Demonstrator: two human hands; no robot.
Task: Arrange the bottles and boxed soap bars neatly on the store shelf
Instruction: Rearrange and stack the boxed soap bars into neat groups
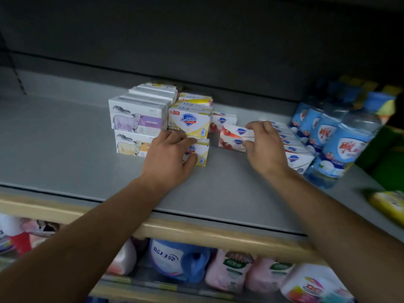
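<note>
On the grey shelf (65, 149) stand stacks of boxed soap. White boxes with a sheep picture (136, 120) are on the left, and yellow Safeguard boxes (190, 121) stand beside them. My left hand (168, 158) grips the lower yellow Safeguard box (202, 153) at the front of that stack. My right hand (265, 147) holds red-and-white Safeguard boxes (232, 136), tilted, just right of the yellow stack. A row of white Safeguard boxes (299, 159) lies behind my right hand. Clear bottles with blue labels (345, 149) stand at the right.
The shelf's beige front rail (196, 232) runs below my forearms. On the lower shelf are a blue detergent jug (175, 261), pink refill pouches (229, 270) and other packs. A yellow pack (389, 206) lies at the right edge. The shelf's left part is bare.
</note>
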